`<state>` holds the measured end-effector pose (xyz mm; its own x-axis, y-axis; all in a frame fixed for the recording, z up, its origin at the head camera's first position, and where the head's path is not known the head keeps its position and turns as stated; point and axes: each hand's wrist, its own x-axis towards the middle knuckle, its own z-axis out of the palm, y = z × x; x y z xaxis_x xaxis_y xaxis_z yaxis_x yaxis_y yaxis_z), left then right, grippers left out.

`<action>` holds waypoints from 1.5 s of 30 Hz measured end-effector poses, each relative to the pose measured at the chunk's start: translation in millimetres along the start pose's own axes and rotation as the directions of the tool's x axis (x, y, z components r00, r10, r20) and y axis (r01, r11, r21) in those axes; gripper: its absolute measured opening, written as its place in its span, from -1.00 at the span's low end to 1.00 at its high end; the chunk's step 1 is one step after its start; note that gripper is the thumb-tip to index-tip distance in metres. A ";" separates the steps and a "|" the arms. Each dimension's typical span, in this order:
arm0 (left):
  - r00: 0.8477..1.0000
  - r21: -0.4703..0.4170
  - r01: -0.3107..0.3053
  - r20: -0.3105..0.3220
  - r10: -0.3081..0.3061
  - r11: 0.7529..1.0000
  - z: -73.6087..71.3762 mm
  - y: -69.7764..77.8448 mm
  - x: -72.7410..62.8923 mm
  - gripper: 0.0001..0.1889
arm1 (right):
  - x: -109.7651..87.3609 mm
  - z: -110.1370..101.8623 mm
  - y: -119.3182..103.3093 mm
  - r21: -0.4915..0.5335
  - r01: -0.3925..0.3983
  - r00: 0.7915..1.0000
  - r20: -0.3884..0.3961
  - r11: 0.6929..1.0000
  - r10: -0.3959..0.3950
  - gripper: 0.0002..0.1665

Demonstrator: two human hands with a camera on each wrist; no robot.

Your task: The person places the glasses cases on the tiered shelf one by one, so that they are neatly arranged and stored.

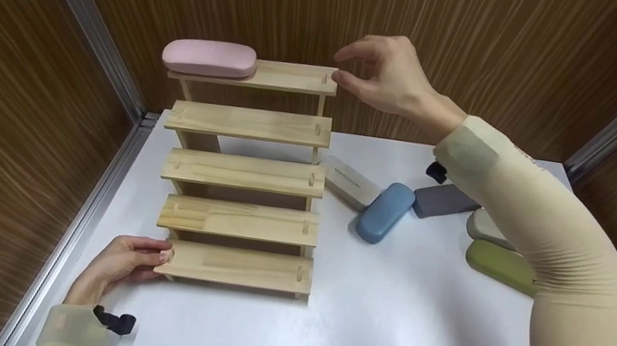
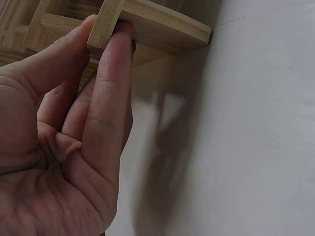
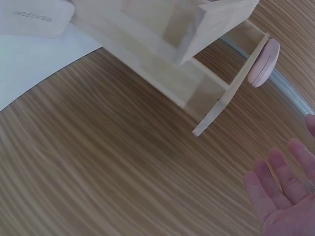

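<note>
A pale wooden tiered rack (image 1: 246,172) with several stepped shelves stands on the white table. My left hand (image 1: 127,259) pinches the left end of its lowest shelf (image 1: 238,267); in the left wrist view the thumb and fingers lie on both faces of the board (image 2: 106,24). On the left half of the top shelf (image 1: 293,76) lies a pink glasses case (image 1: 210,57). My right hand (image 1: 389,74) hovers by the right end of that shelf, thumb and fingers apart with nothing between them. In the right wrist view its fingers (image 3: 283,182) are loosely extended.
Right of the rack lie a light grey glasses case (image 1: 350,183), a blue case (image 1: 384,213), a dark grey case (image 1: 445,201), a whitish case (image 1: 488,227) and a green case (image 1: 501,265). My right forearm overlaps some of them. Wood-grain panels (image 1: 286,2) enclose the table.
</note>
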<state>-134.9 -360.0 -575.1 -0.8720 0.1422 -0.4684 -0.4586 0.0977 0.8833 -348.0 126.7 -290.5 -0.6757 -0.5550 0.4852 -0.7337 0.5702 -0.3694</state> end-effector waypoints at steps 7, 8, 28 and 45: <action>1.000 -0.002 0.011 -0.022 -0.011 1.000 0.6 1.5 -0.1 -0.68 | -21.8 -12.5 17.4 -0.017 -0.029 0.999 -0.015 0.999 0.029 -0.64; 1.000 0.001 0.006 -0.021 -0.006 1.000 1.0 1.5 0.1 -0.69 | -25.3 -14.1 19.8 -0.018 -0.035 0.999 -0.017 0.999 0.035 -0.65; 0.999 0.047 -0.001 -0.037 0.002 0.999 -3.6 1.5 1.4 -0.72 | -102.2 -23.9 72.9 -0.011 -0.188 0.982 -0.037 0.982 0.187 -0.71; 0.999 0.027 0.027 -0.036 -0.026 0.999 -9.4 -0.3 -6.5 -0.75 | -185.2 -22.9 98.7 -0.024 -0.333 0.943 0.002 0.943 0.333 -0.68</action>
<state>-130.7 -370.2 -572.2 -0.8654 0.1041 -0.4902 -0.4771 0.1280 0.8695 -293.6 299.7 -398.8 -0.8816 -0.3347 0.3329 -0.4650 0.7367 -0.4910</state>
